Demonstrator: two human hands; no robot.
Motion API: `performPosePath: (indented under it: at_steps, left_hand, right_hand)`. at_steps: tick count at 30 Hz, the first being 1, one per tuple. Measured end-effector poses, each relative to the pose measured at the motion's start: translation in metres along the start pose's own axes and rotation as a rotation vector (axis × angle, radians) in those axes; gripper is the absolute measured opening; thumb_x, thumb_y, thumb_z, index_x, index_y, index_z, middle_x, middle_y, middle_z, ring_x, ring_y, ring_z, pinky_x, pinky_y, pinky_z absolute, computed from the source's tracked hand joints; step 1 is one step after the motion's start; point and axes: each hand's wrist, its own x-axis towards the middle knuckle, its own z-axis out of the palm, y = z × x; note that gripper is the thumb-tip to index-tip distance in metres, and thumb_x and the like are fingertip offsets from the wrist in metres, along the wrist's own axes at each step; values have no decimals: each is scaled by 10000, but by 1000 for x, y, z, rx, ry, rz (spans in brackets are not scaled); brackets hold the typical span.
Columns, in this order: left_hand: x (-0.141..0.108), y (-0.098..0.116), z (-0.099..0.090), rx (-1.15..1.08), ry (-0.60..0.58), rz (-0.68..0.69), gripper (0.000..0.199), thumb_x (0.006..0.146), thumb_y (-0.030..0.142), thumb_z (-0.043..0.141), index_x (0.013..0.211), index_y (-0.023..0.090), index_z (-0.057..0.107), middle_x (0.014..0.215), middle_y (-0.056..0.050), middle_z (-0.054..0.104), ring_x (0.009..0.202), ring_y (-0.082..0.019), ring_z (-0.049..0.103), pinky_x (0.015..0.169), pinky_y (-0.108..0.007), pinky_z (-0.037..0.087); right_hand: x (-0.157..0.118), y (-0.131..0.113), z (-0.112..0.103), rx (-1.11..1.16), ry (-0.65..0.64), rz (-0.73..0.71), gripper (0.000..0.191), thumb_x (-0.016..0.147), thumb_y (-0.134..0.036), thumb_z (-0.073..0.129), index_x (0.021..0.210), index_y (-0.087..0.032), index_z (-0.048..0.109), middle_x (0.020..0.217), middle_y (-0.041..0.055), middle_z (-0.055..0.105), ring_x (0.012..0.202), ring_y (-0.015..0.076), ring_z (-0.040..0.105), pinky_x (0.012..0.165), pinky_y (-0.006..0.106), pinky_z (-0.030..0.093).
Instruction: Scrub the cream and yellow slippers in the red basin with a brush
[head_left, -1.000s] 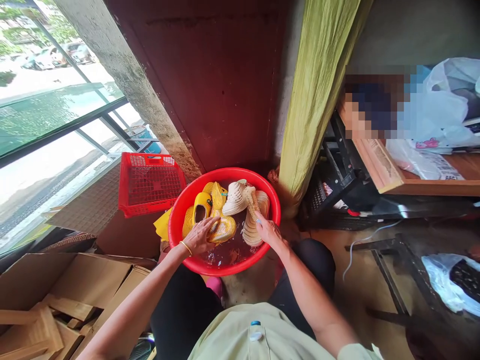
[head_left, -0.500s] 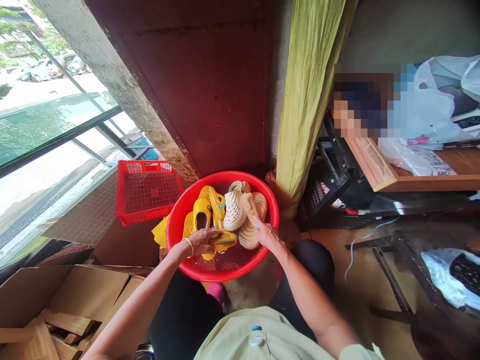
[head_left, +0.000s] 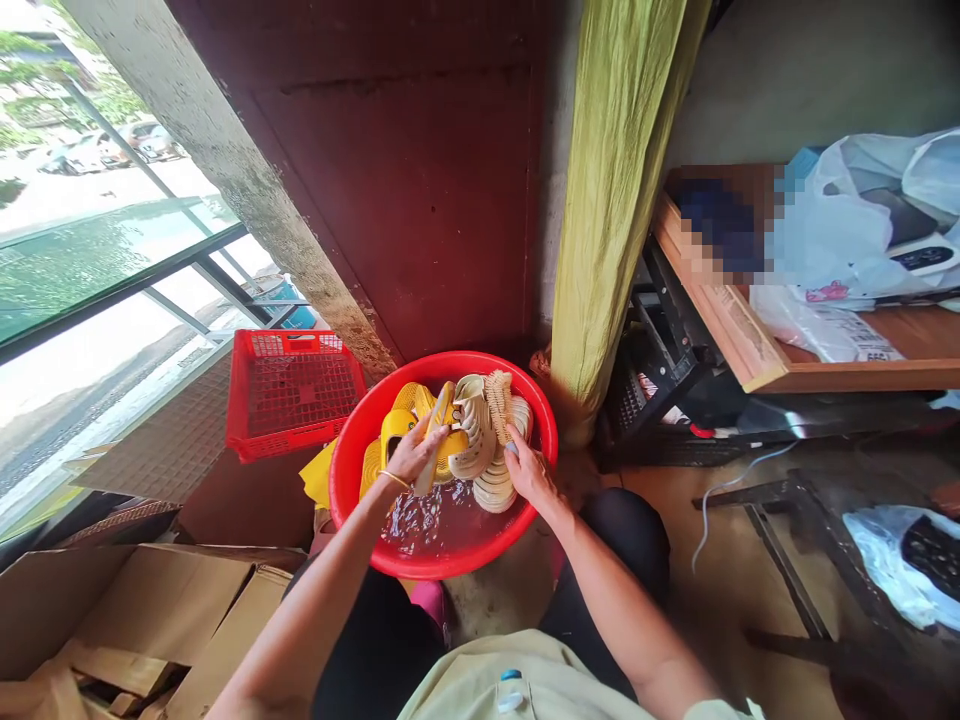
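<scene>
A red basin [head_left: 341, 480] of murky water stands between my knees with yellow and cream clogs in it. My left hand [head_left: 416, 452] is closed around a yellow clog [head_left: 448, 415], which is turned up on its side. In my right hand [head_left: 531, 472] is a scrub brush [head_left: 498, 400], its pale bristles showing above the fingers, over the basin's right side. The brush is beside a cream clog [head_left: 471, 440] with holes in its upper. Another yellow clog [head_left: 394, 428] sits left of the held one.
A red plastic crate [head_left: 296, 390] stands left of the basin, near cardboard boxes [head_left: 165, 590]. Behind are a dark red door [head_left: 405, 200] and a yellow-green curtain [head_left: 615, 200]. To the right is a wooden tray table [head_left: 772, 365] with plastic bags.
My left hand has lifted the yellow clog and tilted it up, leaving rippling water. The brush in my right hand now points more upright.
</scene>
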Motion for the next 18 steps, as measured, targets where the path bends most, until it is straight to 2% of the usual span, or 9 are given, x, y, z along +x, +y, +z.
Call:
performPosePath:
  at_steps: [3, 5, 7, 9, 11, 13, 16, 18]
  left_hand:
    - [11, -18, 41, 15, 87, -7, 741, 838, 637, 651, 1403, 159, 609, 1250, -146, 727, 1238, -353, 643, 1039, -465, 521]
    - [14, -29, 54, 43, 88, -15, 755, 838, 656, 637, 1416, 170, 600, 1284, -146, 715, 1280, -352, 616, 1067, -468, 498]
    - [13, -38, 54, 31, 48, -25, 808, 800, 670, 668, 1423, 160, 592, 1262, -154, 724, 1267, -362, 620, 1055, -478, 504]
    - [10, -43, 50, -22, -4, -40, 895, 743, 659, 727, 1453, 139, 561, 1195, -159, 744, 1202, -366, 652, 1009, -491, 531]
    - [6, -47, 44, -78, -38, -63, 961, 715, 634, 763, 1496, 133, 514, 1130, -151, 755, 1129, -354, 685, 959, -494, 555]
    - [4, -48, 40, -98, -45, -85, 961, 720, 618, 764, 1517, 151, 497, 1098, -139, 761, 1107, -348, 695, 945, -490, 563]
    - [3, -51, 37, -45, -43, -90, 911, 751, 604, 734, 1522, 180, 500, 1150, -142, 757, 1198, -372, 658, 1012, -506, 533]
    - [1, -55, 37, 29, -52, -62, 894, 776, 586, 707, 1541, 187, 473, 1270, -160, 719, 1308, -395, 588, 1092, -548, 470]
  right_hand:
    - [-7, -3, 3, 34, 105, -148, 582, 1015, -210, 422, 1596, -197, 404, 1457, 110, 627, 1295, 221, 634, 1083, 336, 519]
    - [-15, -3, 6, -2, 73, -234, 567, 1015, -216, 444, 1582, -232, 444, 1419, 103, 659, 1247, 228, 667, 1051, 321, 544]
    - [-19, -1, 9, -75, -7, -241, 548, 1019, -241, 469, 1566, -261, 476, 1299, 100, 731, 1100, 236, 737, 951, 311, 598]
    - [-17, 0, 11, -141, -56, -176, 539, 1028, -265, 468, 1567, -274, 476, 1188, 96, 772, 980, 239, 766, 859, 311, 626]
    - [-10, -1, 11, -141, -69, -134, 535, 1036, -258, 443, 1570, -278, 470, 1193, 87, 773, 995, 233, 764, 867, 307, 623]
    - [-1, -3, 12, -97, -70, -141, 529, 1036, -234, 424, 1559, -281, 484, 1273, 71, 748, 1080, 217, 743, 938, 294, 598]
    - [6, -8, 14, -72, -52, -124, 529, 1028, -230, 427, 1551, -270, 495, 1286, 71, 743, 1099, 212, 738, 976, 292, 580]
    - [5, -9, 14, -72, -29, -77, 531, 1029, -246, 428, 1556, -258, 489, 1243, 82, 761, 1063, 221, 752, 958, 303, 591]
